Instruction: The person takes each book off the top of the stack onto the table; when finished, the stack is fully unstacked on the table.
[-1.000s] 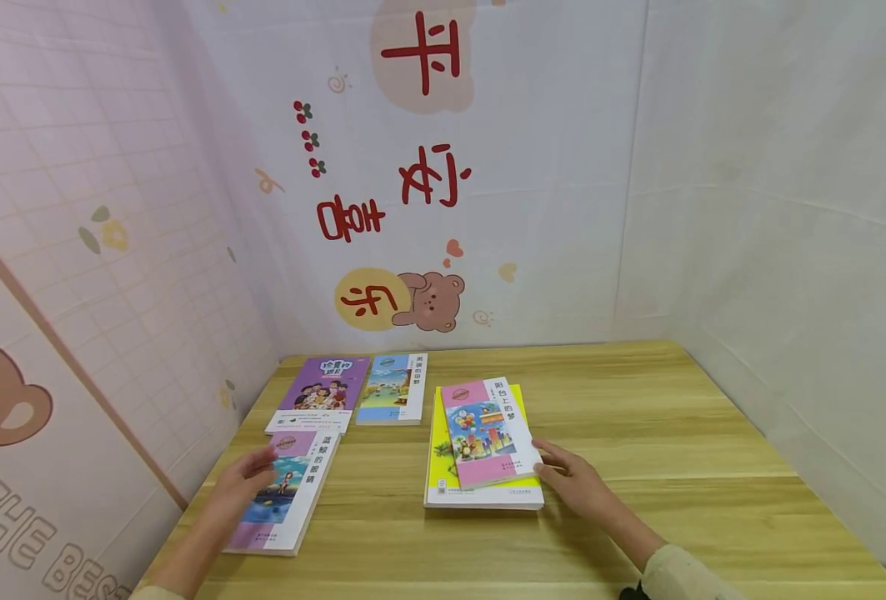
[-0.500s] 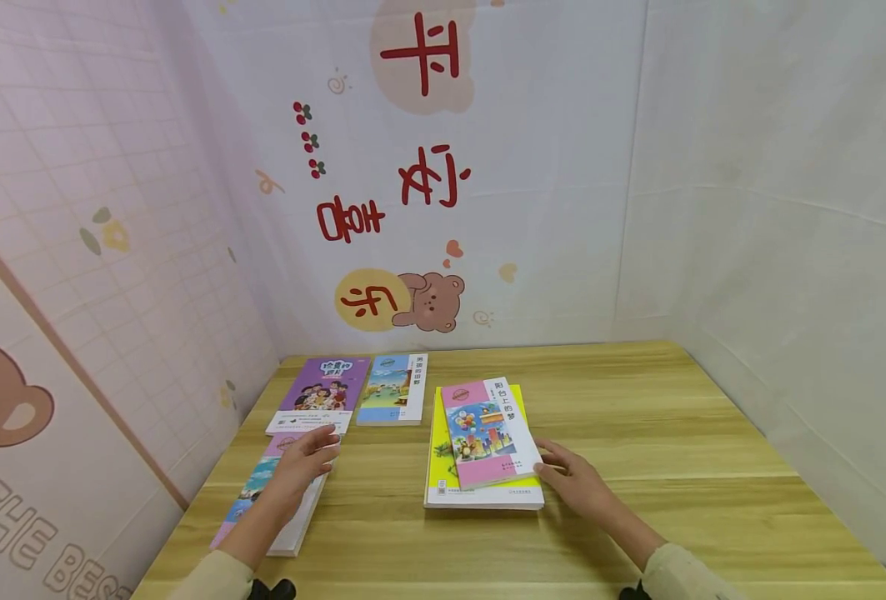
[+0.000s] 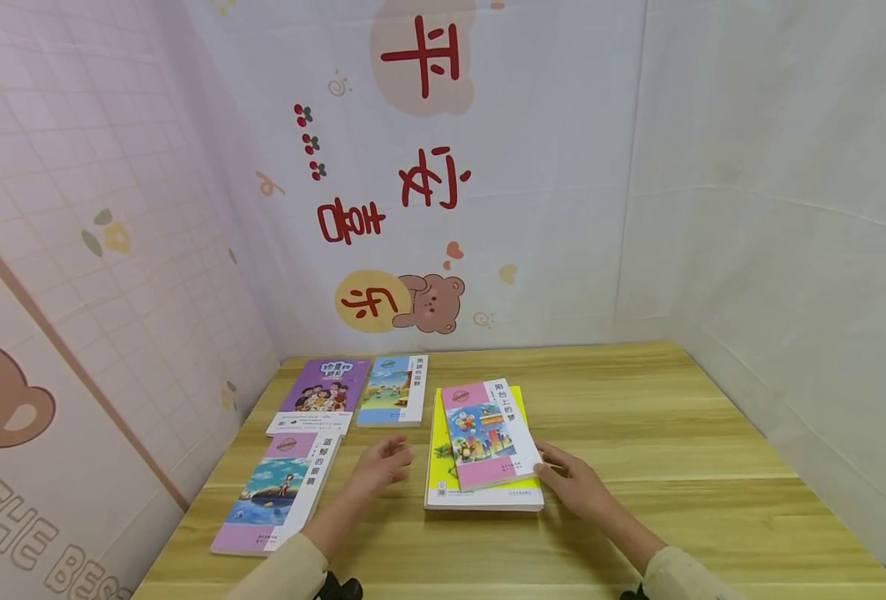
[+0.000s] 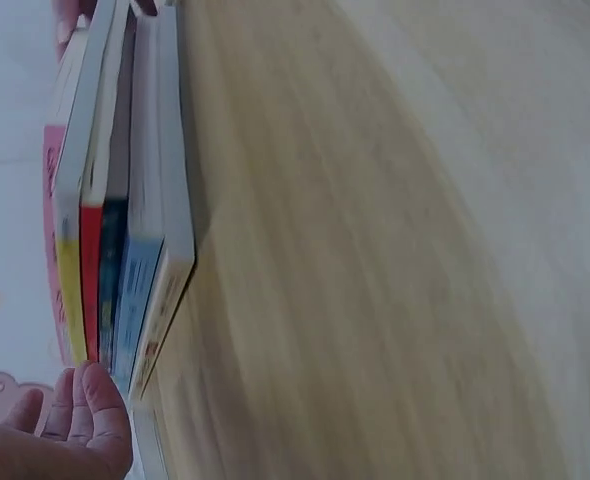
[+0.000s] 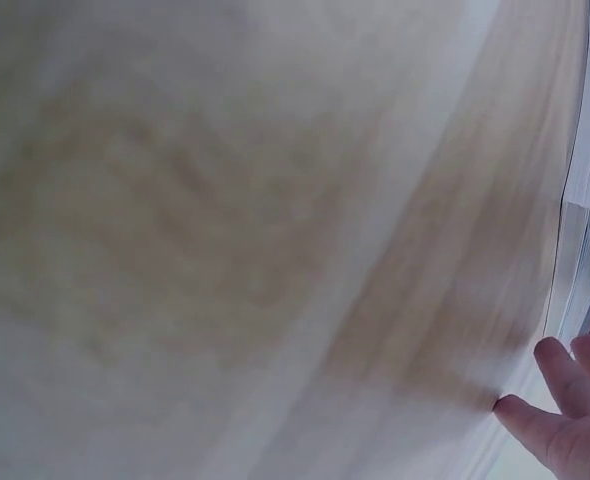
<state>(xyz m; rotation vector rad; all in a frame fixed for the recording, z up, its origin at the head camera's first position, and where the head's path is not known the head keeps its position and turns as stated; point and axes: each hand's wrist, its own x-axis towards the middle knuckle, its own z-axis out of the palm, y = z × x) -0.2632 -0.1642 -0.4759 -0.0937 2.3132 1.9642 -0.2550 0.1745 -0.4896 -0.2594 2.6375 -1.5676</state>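
A stack of several books stands at the middle of the table. Its top book (image 3: pixel 488 429) has a pink and white cover and lies slightly turned on a larger yellow book (image 3: pixel 443 460). In the left wrist view, a red spine (image 4: pixel 91 270) and blue spines show below the yellow one. My left hand (image 3: pixel 379 468) is just left of the stack, fingers loosely bent, holding nothing. My right hand (image 3: pixel 576 485) rests with its fingertips at the stack's right edge; in the right wrist view its extended fingers (image 5: pixel 565 380) lie against the page edges.
Left on the table lie a purple book (image 3: pixel 330 387), a light blue book (image 3: pixel 393 392) beside it, and a pink and blue book (image 3: pixel 273 492) nearer the front. A printed curtain (image 3: pixel 563 208) hangs behind the table (image 3: pixel 683 433), with more cloth at both sides.
My left hand has moved right, from over the pink and blue book at left to beside the stack, uncovering that book. The right hand and the stack have stayed put.
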